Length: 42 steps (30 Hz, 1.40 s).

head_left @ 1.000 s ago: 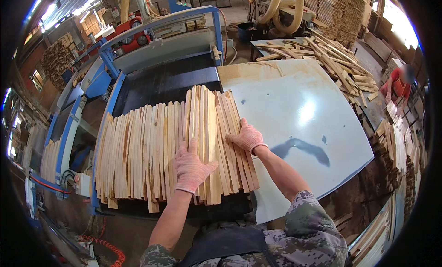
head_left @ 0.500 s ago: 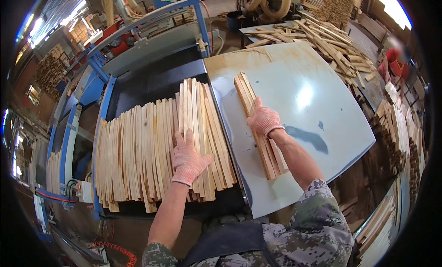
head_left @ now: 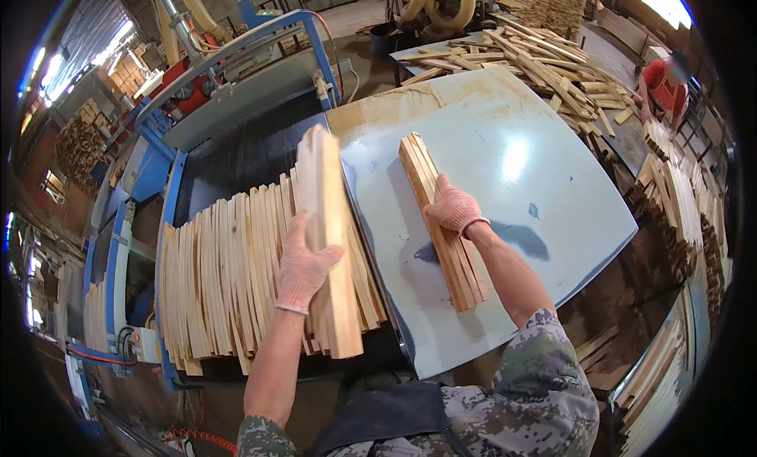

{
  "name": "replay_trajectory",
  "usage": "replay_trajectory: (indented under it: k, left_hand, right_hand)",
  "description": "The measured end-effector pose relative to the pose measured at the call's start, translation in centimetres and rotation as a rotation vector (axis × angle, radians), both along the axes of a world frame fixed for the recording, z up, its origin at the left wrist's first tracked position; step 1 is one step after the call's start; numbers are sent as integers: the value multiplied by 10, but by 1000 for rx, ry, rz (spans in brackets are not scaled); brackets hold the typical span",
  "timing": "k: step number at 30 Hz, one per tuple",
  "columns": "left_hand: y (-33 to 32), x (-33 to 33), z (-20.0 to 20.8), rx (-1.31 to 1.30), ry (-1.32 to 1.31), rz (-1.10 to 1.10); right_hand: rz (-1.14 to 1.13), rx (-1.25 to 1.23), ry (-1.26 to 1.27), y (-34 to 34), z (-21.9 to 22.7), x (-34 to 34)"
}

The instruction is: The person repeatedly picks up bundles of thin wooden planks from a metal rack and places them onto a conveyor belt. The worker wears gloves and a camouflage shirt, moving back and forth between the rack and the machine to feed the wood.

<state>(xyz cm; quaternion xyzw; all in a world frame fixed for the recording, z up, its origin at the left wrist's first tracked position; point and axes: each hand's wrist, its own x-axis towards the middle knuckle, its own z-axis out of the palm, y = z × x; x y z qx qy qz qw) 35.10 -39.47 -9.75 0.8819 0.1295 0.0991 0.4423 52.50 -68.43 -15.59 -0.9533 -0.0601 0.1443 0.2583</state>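
Observation:
My left hand [head_left: 303, 269], in a pinkish knit glove, grips a bundle of wooden strips [head_left: 325, 220]. That bundle is tilted on edge above the row and slightly blurred by motion. Below and left of it, a long row of wooden strips [head_left: 229, 276] lies side by side on the black machine bed [head_left: 244, 153]. My right hand [head_left: 457, 208], gloved alike, closes over a second bundle of strips [head_left: 443, 240] on the pale blue-grey tabletop [head_left: 505, 134]. The fingertips on its far side are partly hidden.
A blue machine frame [head_left: 315, 55] spans the bed's far end. Loose wooden strips [head_left: 544, 63] are heaped beyond the tabletop. At the far right, a person in red [head_left: 664, 86] is near stacked strips [head_left: 670, 189]. A white box [head_left: 146, 345] sits left of the bed.
My left hand has taken several strips from the row's right end and turned them up as a bundle. My right hand still holds its bundle at nearly the same place.

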Motion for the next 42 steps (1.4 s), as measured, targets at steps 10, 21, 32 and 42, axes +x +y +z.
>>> replay_trajectory:
  k: [10,21,32,42]
  left_hand:
    - [-119,86,-44,331,240,-99]
    - [-142,55,-45,209,335,-351]
    - [111,-83,-29,61,-388,141]
    - [436,-375,29,581,496,1098]
  right_hand:
    - [-102,76,-78,-33,-17,-2]
    - [-76,-106,-123,3,-11,-21]
    - [-94,170,-509,3,-38,-32]
    - [-105,917,-171,114,2,-148]
